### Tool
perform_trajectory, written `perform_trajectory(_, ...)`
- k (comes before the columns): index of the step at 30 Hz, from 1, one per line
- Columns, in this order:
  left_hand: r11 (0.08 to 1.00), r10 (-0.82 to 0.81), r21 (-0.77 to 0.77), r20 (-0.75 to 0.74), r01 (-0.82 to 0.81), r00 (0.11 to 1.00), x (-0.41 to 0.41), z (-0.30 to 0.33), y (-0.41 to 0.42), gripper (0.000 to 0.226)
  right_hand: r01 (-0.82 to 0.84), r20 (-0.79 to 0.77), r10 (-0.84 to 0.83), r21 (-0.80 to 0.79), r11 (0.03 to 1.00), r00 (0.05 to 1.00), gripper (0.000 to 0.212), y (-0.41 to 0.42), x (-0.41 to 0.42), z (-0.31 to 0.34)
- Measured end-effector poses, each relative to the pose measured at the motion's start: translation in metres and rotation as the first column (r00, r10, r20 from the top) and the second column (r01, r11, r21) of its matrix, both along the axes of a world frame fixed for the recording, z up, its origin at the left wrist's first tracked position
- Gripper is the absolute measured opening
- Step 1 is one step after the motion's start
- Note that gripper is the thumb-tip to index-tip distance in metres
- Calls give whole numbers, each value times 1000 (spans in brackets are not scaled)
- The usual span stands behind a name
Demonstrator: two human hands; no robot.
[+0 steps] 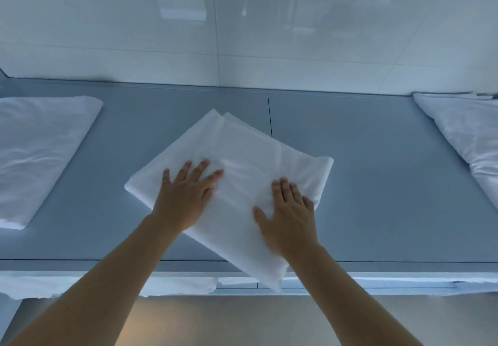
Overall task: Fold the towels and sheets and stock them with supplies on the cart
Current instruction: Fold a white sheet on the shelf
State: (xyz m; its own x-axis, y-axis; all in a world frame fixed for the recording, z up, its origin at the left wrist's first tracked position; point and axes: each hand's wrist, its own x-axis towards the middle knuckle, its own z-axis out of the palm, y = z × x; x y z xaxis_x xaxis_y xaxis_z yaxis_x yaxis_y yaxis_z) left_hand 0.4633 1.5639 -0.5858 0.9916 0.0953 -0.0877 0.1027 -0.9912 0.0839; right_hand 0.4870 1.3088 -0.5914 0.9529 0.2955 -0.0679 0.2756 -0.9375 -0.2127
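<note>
A white folded sheet point(242, 151) lies skewed on the grey counter point(363, 184), its near corner hanging over the front edge. My left hand point(186, 197) lies flat on the sheet's left part with fingers spread. My right hand point(289, 216) presses flat on the sheet's near right part, fingers straight. Neither hand grips the cloth.
Another folded white sheet point(40, 151) lies at the left of the counter. White linen point(469, 140) lies at the right edge. A glossy white wall point(242, 22) rises behind the counter. More white cloth point(175, 286) shows on a shelf under the front edge. Floor lies below.
</note>
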Motion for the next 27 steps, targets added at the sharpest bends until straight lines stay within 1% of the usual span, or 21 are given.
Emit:
perform_trajectory(2, 988, 150, -34, 6, -150, 989, -9, 1, -26, 49, 18, -4, -19, -35, 999, 1000, 90, 3, -26, 6)
perform_trajectory(3, 981, 187, -56, 20, -186, 982, -19, -1, -43, 50, 23, 14, -22, -59, 998, 1000, 89, 4, -37, 9)
perform_trajectory(4, 979, 195, -68, 44, -191, 980, -32, -6, -58, 53, 21, 55, -17, -76, 997, 998, 84, 5, -46, 11)
perform_trajectory(5, 982, 182, -65, 65, -177, 981, -45, -12, -70, 58, 11, 122, -2, -75, 997, 993, 75, 4, -50, 12)
perform_trajectory(7, 987, 153, -57, 93, -148, 984, -58, -19, -76, 66, -26, 236, 34, -36, 999, 971, 50, -1, -41, 16)
perform_trajectory(8, 989, 143, -61, 106, -138, 984, -58, -22, -74, 67, -31, 235, 36, -22, 999, 971, 44, -5, -28, 18)
perform_trajectory(9, 990, 132, -59, 115, -125, 985, -58, -23, -71, 68, -26, 213, 30, -22, 999, 977, 43, -10, -11, 18)
perform_trajectory(10, 993, 112, -54, 121, -106, 986, -57, -24, -67, 68, -8, 160, 12, -25, 1000, 987, 45, -14, 9, 18)
perform_trajectory(11, 995, 89, -48, 127, -83, 988, -58, -24, -64, 69, 31, 90, -29, -19, 999, 995, 52, -16, 30, 19)
perform_trajectory(13, 998, 38, -48, 116, -33, 992, -61, -24, -57, 69, 134, -88, -136, -26, 991, 987, 72, -13, 66, 24)
perform_trajectory(14, 999, 7, -48, 105, -2, 994, -62, -23, -52, 68, 153, -129, -158, -44, 987, 979, 78, -11, 76, 22)
perform_trajectory(16, 997, -60, -46, 96, 64, 994, -62, -20, -37, 66, 152, -139, -155, -33, 988, 978, 84, -2, 77, 19)
perform_trajectory(18, 995, -93, -31, 94, 96, 991, -63, -15, -22, 62, 180, -121, -176, 17, 984, 977, 91, 6, 55, 13)
perform_trajectory(19, 997, -68, -14, 98, 70, 993, -64, -11, -17, 60, 203, -97, -198, 34, 979, 975, 93, 9, 41, 9)
perform_trajectory(20, 1000, -3, 2, 103, 3, 995, -67, -8, -13, 58, 225, -85, -221, 43, 973, 972, 94, 11, 29, 7)
perform_trajectory(21, 995, 98, 6, 99, -100, 990, -70, -5, -10, 57, 247, -91, -242, 52, 968, 966, 95, 14, 21, 6)
perform_trajectory(22, 975, 221, -6, 80, -221, 972, -74, -2, -10, 57, 265, -113, -257, 61, 962, 960, 96, 17, 14, 7)
perform_trajectory(24, 903, 429, -48, 15, -428, 903, -82, 2, -15, 61, 281, -151, -268, 76, 957, 952, 96, 27, 5, 11)
perform_trajectory(25, 870, 490, -58, -12, -490, 872, -87, 2, -18, 64, 286, -155, -270, 86, 954, 950, 96, 32, 1, 11)
perform_trajectory(27, 824, 561, -87, -19, -560, 828, -91, 2, -21, 67, 289, -141, -272, 114, 951, 952, 93, 39, -8, 9)
